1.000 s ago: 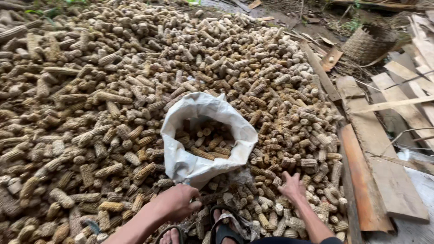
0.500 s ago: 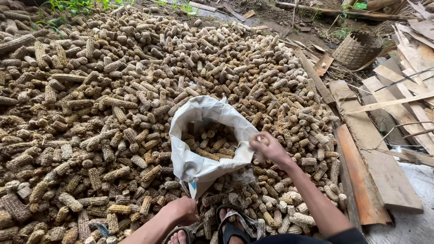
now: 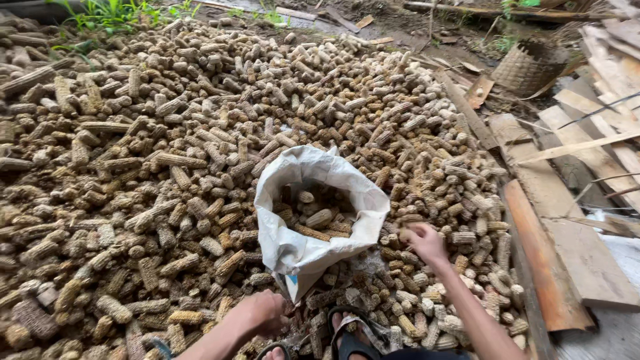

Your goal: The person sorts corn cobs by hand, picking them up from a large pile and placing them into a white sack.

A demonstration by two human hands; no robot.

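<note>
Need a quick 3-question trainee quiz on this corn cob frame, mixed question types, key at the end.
1. True or false: the white sack is open at the top, with corn cobs inside.
2. Which hand is beside the sack's rim, on the cobs at its right?
A. left hand
B. right hand
C. neither
3. Fill in: the woven basket sits at the far ____ of the cob pile, near the wooden planks.

Key:
1. true
2. B
3. right

Left hand (image 3: 261, 313) fingers hidden among cobs (image 3: 167, 200); sack (image 3: 313, 220) bottom shadowed.
</note>
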